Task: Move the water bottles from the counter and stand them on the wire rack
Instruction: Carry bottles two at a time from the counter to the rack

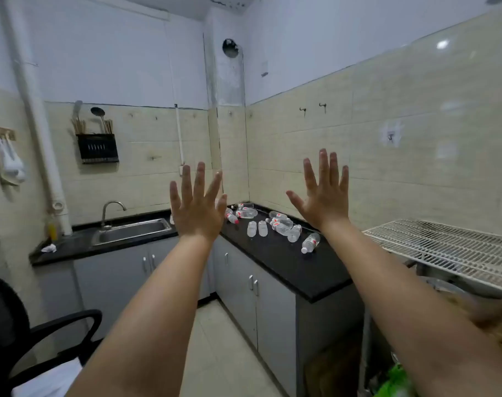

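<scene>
Reaching with left hand (197, 209) and right hand (322, 196) spread, holding nothing, take the nearest bottle (310, 242) first, then stand it on the wire rack (444, 247)

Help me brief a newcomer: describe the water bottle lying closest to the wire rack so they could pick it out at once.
Start at the black counter that runs along the tiled wall toward the white wire rack. Clear bottles lie scattered on it. The water bottle you want lies on its side, alone, at the near end of the scatter, closest to the rack, apart from the heap behind it.
</scene>
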